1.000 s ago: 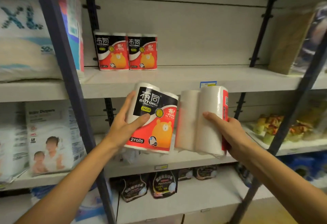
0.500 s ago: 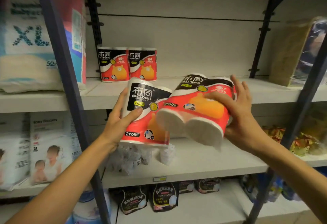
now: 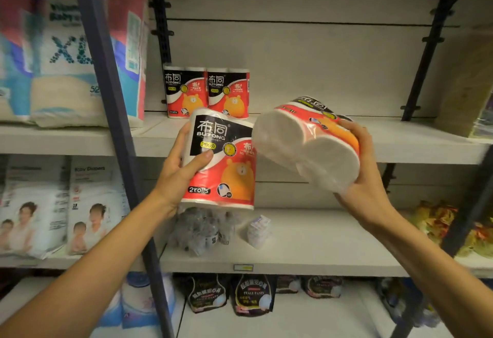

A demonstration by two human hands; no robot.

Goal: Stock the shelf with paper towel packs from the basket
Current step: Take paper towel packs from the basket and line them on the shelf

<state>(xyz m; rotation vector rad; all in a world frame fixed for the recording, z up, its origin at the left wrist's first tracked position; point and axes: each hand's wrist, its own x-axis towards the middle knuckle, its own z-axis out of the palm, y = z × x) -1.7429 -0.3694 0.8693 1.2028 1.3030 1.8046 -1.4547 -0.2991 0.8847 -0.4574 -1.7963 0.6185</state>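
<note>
Big diaper bags (image 3: 72, 52) marked XL fill the upper left bay, blurred at the edge. Below them stand white baby-diaper packs (image 3: 57, 204) printed with a woman and a baby. A dark blue upright post (image 3: 117, 135) divides these from the middle bay. On the middle board lie crumpled clear-wrapped packets (image 3: 202, 231), possibly tissues, beside a small white pack (image 3: 257, 232). Dark pouches (image 3: 253, 295) line the bottom board. Yellow-red snack bags (image 3: 437, 220) sit at right.

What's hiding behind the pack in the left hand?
Behind the upright pack peek two shelved packs above and crinkly bags below; whatever sits directly behind is covered.
</note>
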